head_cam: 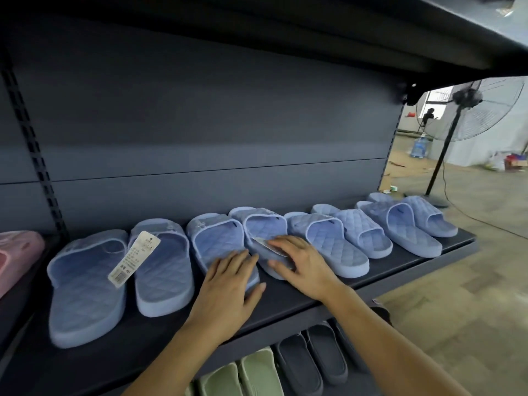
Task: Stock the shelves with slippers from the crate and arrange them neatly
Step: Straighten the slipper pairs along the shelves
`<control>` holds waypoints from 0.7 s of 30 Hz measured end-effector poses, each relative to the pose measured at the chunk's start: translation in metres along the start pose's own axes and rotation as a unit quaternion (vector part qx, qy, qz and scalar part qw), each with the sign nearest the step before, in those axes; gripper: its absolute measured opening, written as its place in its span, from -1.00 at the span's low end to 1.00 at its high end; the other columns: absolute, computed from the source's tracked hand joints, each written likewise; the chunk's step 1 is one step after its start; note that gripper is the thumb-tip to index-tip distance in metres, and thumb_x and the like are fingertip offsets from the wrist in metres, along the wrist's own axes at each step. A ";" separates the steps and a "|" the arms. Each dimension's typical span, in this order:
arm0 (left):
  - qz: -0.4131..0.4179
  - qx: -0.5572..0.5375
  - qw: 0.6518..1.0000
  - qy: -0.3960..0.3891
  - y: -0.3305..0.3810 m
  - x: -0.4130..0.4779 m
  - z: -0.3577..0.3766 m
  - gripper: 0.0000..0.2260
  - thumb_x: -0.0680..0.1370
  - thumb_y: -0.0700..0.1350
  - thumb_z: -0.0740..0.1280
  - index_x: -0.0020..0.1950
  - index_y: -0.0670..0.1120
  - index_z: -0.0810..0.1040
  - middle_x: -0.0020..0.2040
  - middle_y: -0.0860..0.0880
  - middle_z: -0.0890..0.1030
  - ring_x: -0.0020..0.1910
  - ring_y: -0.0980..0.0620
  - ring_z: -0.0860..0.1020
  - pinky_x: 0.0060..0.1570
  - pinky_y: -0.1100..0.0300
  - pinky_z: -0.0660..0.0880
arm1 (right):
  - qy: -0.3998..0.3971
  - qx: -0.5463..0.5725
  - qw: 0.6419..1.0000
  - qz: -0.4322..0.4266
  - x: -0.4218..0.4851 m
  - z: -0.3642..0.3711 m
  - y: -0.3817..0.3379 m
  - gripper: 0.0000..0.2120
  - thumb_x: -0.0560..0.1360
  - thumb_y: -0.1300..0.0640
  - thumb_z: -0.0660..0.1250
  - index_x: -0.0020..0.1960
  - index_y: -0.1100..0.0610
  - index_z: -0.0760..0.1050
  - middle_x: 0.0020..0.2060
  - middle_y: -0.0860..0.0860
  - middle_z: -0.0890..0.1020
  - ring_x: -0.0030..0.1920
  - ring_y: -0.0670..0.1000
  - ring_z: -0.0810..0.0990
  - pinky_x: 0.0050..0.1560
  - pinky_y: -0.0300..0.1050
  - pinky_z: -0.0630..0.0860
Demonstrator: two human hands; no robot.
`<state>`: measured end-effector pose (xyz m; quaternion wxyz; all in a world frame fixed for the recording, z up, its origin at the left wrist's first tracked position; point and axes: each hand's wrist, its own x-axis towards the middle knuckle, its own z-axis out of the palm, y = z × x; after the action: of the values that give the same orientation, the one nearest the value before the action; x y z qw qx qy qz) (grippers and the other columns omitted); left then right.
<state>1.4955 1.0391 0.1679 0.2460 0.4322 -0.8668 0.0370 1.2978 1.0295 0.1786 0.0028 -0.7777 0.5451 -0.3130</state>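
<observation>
The left hand point(228, 284) lies flat, fingers straight, on one blue slipper point(217, 238). The right hand point(303, 264), also flat, presses the neighbouring slipper point(264, 227). More slippers point(328, 241) line the shelf point(400, 267) beyond the right hand, and a tagged pair point(163, 275) sits beyond the left.

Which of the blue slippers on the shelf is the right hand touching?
The fourth blue slipper from the left; the right hand lies flat on its heel end. The left hand covers the third slipper.
</observation>
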 end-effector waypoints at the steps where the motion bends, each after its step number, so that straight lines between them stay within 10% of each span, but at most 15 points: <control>1: 0.000 -0.004 1.000 0.010 -0.001 0.001 0.001 -0.51 0.51 0.18 0.08 0.20 -0.11 0.56 0.15 -0.07 0.60 0.13 -0.06 0.58 0.05 -0.08 0.54 | 0.011 -0.004 1.000 -0.010 -0.001 0.000 -0.001 -0.47 0.51 -0.23 0.10 0.26 0.12 0.48 0.19 0.04 0.55 0.21 0.06 0.50 0.24 0.02 0.42; 6: -0.016 -0.028 0.998 0.057 -0.009 0.003 0.010 -0.30 0.51 0.38 -0.13 0.35 -0.05 0.45 0.31 0.00 0.49 0.30 0.03 0.42 0.29 0.07 0.32 | 0.098 0.000 0.992 -0.079 -0.012 -0.018 0.016 -0.65 0.53 0.00 0.13 0.16 0.16 0.52 0.08 0.05 0.60 0.11 -0.02 0.47 0.12 -0.26 0.38; 9: -0.013 -0.025 0.997 0.069 -0.010 0.003 0.009 -0.33 0.51 0.39 -0.09 0.38 0.00 0.41 0.33 0.04 0.47 0.29 0.10 0.38 0.31 0.25 0.23 | 0.138 -0.027 0.987 -0.077 -0.007 -0.046 0.046 -0.68 0.46 0.08 0.12 0.07 0.19 0.54 -0.01 0.08 0.61 0.00 0.09 0.53 -0.03 -0.10 0.50; 15: -0.032 0.024 0.997 0.061 -0.004 0.010 0.008 -0.39 0.55 0.35 -0.05 0.38 -0.01 0.41 0.33 0.06 0.47 0.28 0.09 0.43 0.25 0.17 0.30 | -0.058 -0.154 0.986 0.035 0.034 -0.078 0.108 -0.46 0.52 0.03 0.26 0.45 0.08 0.22 0.37 0.07 0.36 0.34 0.12 0.34 0.27 -0.06 0.26; 21: -0.058 0.055 0.994 0.079 0.006 0.008 0.001 -0.45 0.57 0.29 -0.01 0.30 -0.03 0.48 0.24 0.19 0.46 0.20 0.15 0.43 0.22 0.42 0.20 | -0.027 -0.256 0.965 -0.049 0.057 -0.067 0.130 -0.72 0.53 0.18 0.14 0.17 -0.01 0.51 -0.13 0.03 0.66 -0.14 0.08 0.56 0.04 -0.12 0.27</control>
<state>1.4868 1.0363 0.1719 0.2914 0.4905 -0.8146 0.1042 1.1669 0.9510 0.2155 -0.1965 -0.7865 0.5681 -0.1415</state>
